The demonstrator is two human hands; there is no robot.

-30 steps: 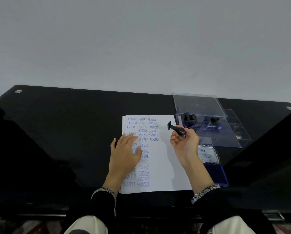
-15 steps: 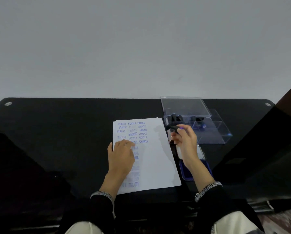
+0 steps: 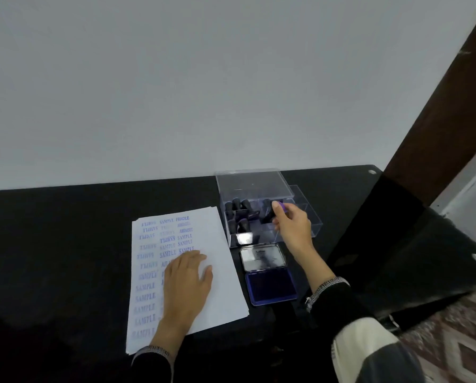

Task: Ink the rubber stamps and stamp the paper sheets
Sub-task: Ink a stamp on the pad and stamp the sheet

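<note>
Here, right grip [image 3: 291, 226] clamped on a stamp [image 3: 272, 210] over the clear box [image 3: 254, 186] by the counter's [image 3: 65, 230] far edge; left grip [image 3: 187, 283] flat, fingers apart, on the paper [image 3: 220, 286].

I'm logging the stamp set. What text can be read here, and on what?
"SAMPLE": stamped many times on the top paper sheet
"FRAGILE": top of that sheet
"AMENDED": below FRAGILE, last letter unclear
Some upside-down imprints: too blurred
Ink pad lid label: too small to read

Black stamp [image 3: 268, 214] over clear box [image 3: 300, 225]
</note>
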